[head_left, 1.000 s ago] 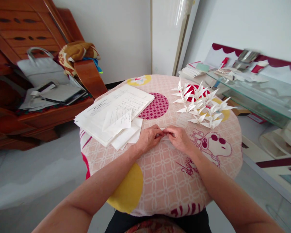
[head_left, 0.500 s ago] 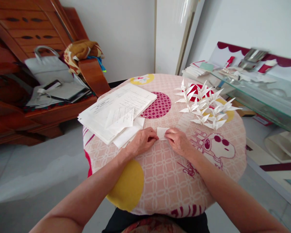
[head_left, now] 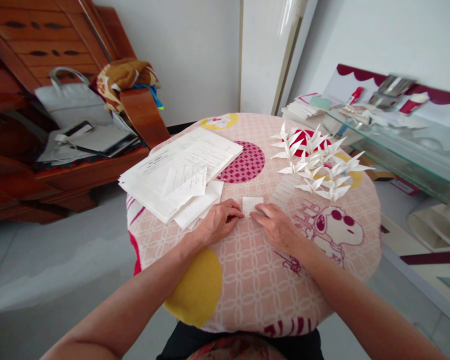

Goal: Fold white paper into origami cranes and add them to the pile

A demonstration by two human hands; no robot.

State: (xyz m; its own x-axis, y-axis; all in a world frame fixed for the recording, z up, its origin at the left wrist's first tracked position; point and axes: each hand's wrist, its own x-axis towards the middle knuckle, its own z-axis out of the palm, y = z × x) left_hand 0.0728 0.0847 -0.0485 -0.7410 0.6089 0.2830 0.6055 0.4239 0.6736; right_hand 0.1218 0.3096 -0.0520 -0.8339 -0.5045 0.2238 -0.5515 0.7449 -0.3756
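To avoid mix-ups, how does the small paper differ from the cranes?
The small paper lies flat; the cranes have raised, pointed tips. The small paper is one piece; the cranes are many, clustered. The small paper lies by the left hand and right hand; the cranes stand away from the hands. Both are white and on the tablecloth.

Sm. white paper sq. (head_left: pixel 252 202) lying flat on pink patt. tablecloth (head_left: pixel 243 272).

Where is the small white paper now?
In the head view, the small white paper lies right of centre on the table, between left hand and right hand.
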